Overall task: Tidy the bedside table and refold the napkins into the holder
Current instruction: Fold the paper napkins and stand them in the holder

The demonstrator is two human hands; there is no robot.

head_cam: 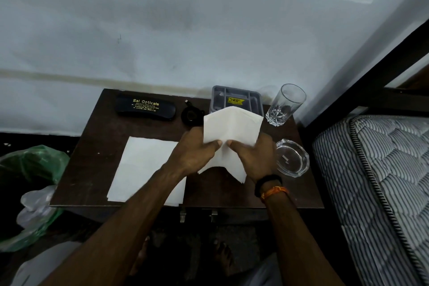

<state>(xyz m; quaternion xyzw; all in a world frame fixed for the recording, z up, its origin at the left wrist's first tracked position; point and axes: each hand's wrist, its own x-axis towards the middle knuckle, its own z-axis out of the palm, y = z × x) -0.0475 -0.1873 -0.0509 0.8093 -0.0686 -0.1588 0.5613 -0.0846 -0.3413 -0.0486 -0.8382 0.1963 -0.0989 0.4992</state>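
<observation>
- I have one napkin [232, 127] lifted over the bench [92, 146], pinched between my left hand [197, 153] and right hand [255, 158], thumbs on its near face, partly folded.
- I judge the job barely begun: another napkin [144, 165] lies flat and unfolded on the bench, and the grey holder [234, 96] behind looks unfilled.
- The raised napkin hides the holder's front, so I cannot tell what's inside.
- The black case [145, 108], tall glass [285, 104] and ashtray [292, 158] sit untidied.
</observation>
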